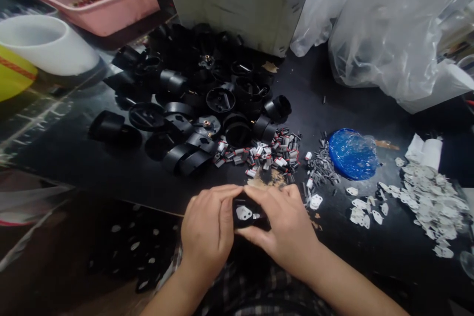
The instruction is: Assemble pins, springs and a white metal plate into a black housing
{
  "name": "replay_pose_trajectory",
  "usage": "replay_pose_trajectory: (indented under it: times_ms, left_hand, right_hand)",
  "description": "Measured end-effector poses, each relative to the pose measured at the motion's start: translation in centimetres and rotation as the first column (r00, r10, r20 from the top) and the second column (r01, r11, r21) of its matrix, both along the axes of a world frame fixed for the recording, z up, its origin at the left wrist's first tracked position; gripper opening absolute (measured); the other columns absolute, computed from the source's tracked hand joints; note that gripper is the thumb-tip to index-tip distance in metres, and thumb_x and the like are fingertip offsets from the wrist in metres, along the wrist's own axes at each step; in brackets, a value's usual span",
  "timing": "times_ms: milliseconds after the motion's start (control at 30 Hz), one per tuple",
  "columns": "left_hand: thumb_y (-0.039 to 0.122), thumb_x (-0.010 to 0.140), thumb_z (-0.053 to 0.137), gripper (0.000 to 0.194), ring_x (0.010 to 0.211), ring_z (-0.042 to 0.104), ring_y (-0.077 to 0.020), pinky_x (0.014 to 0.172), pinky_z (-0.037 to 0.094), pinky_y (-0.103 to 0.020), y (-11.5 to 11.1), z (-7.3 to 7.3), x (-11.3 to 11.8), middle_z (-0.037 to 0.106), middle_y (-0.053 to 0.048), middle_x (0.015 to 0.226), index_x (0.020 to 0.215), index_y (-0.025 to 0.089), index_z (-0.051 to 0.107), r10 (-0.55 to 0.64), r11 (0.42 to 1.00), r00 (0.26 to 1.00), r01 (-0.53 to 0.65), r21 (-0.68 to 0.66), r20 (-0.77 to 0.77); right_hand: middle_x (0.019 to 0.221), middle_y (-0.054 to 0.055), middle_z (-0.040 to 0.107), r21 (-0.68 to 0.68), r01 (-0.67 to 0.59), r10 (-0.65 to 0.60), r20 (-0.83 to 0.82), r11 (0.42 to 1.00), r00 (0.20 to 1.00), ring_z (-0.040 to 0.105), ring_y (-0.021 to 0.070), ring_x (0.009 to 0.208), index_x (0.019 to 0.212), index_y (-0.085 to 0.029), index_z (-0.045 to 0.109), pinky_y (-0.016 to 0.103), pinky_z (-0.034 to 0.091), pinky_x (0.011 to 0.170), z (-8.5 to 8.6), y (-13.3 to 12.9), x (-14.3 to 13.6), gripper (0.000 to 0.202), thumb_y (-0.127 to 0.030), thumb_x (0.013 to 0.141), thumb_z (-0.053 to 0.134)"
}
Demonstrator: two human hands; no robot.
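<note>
Head view: both hands meet at the near edge of a dark worktable (370, 103), just above the person's lap.
Left hand (207, 229): closed around the left side of a small black plastic housing (247, 215), thumb and fingers curled over it.
Right hand (283, 227): closed on the right side of the same housing, fingertips pressing along its top edge.
Housing: held between the two hands, face up, with a white metal plate (243, 213) seated in it.
Handling: it looks light and rigid, a moulded shell with smooth, possibly slippery walls; the outer rim seems the safest place to grip, away from the thin plate, which could probably bend or pop loose.
Beyond the hands: a heap of black housings (192, 103), a scatter of small red-and-white parts (266, 153), grey pins (320, 165), a blue bag (351, 153).
Right of the hands: loose white plates (425, 202).
</note>
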State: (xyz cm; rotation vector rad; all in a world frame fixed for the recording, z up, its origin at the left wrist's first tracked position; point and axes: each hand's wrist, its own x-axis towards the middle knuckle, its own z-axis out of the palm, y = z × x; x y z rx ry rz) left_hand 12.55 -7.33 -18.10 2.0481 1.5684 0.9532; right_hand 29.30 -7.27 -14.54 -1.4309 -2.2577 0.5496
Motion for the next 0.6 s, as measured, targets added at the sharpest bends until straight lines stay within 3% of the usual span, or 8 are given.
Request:
replay_pose_trajectory:
  times_ms: [267, 600]
  left_hand:
    - [0.013, 0.095, 0.041, 0.021, 0.096, 0.061, -0.0248, 0.080, 0.042, -0.040, 0.00, -0.12, -0.36, 0.069, -0.010, 0.103, 0.108, 0.020, 0.057, -0.030, 1.000, 0.997, 0.030, 0.006, -0.071]
    - [0.010, 0.094, 0.043, 0.020, 0.091, 0.063, -0.0218, 0.077, 0.043, -0.037, 0.11, -0.21, -0.27, 0.070, -0.009, 0.099, 0.106, 0.019, 0.058, -0.010, 0.998, 0.997, 0.014, 0.060, -0.077]
  right_hand:
    - [0.124, 0.008, 0.069, -0.105, 0.001, 0.004, 0.047, 0.995, 0.999, 0.063, 0.0232, 0.109, 0.128, -0.018, 0.049, 0.039, 0.031, 0.084, 0.58, 0.12, -0.37, 0.055, -0.043, 0.085, 0.071]
    - [0.117, 0.008, 0.071, -0.093, 0.010, -0.005, 0.054, 0.996, 0.999, 0.065, 0.0225, 0.101, 0.127, -0.018, 0.051, 0.037, 0.030, 0.082, 0.33, 0.11, -0.31, 0.053, -0.045, 0.086, 0.069]
